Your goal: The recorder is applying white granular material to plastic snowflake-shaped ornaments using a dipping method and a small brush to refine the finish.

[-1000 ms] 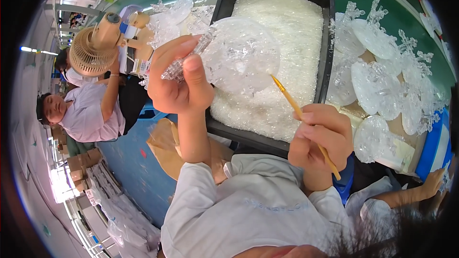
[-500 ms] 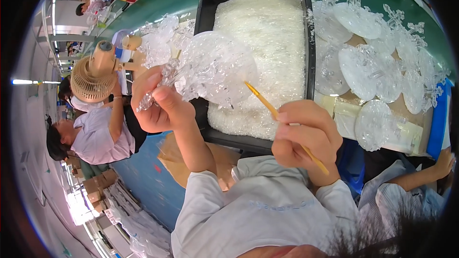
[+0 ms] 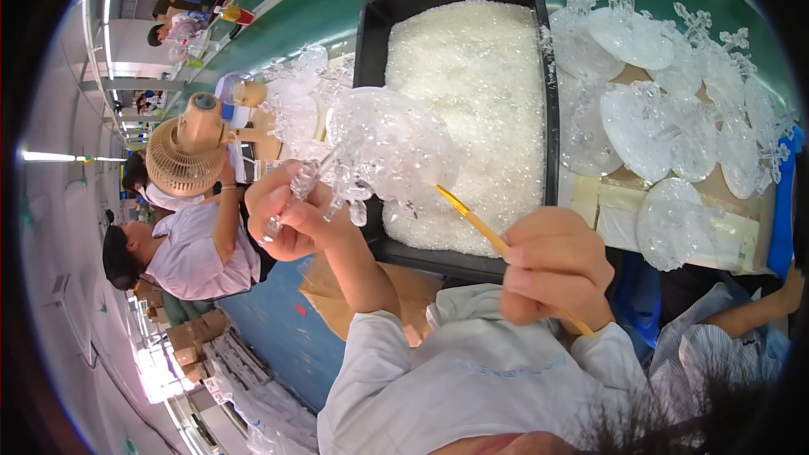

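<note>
Between the thumb and fingers of my left hand (image 3: 295, 211) is the clear stem of a plastic ornament (image 3: 392, 139). Its round frosted disc leans over the left part of a black tray (image 3: 552, 118). White glittery flakes (image 3: 472, 93) fill that tray in a thick layer. My right hand (image 3: 560, 265) is closed around a thin paintbrush (image 3: 480, 226) with a yellow handle and gold ferrule. The brush tip meets the lower right edge of the disc in the picture; whether it touches, I cannot tell.
More clear disc ornaments (image 3: 649, 131) lie crowded on cardboard right of the tray, others (image 3: 295, 101) at its left. A beige fan (image 3: 187, 152) stands further left, near a seated person (image 3: 202, 244). Another person's arm (image 3: 750, 312) shows at the right edge.
The whole view has shifted a little. In my left hand the ornament has turned slightly, showing more of its stem. The brush stays near the disc's edge.
</note>
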